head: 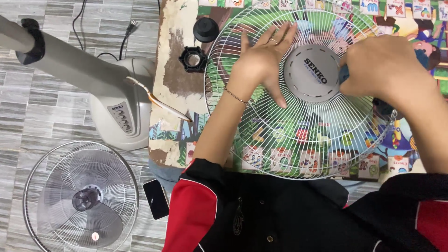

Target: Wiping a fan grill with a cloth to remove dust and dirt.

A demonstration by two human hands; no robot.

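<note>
A white wire fan grille (298,140) with a round grey centre cap (311,73) lies flat on a small table covered in a colourful children's picture sheet (406,163). My left hand (261,63) rests flat on the wires just left of the cap, fingers spread. My right hand (385,65) is closed at the cap's right edge around something blue; only a small part of it shows.
A black round cap (206,29) and a black ring nut (192,59) sit on the table's left side. The grey fan stand and base (119,112) stand on the tiled floor at left. A second grille with fan blades (81,198) and a dark phone (155,199) lie below.
</note>
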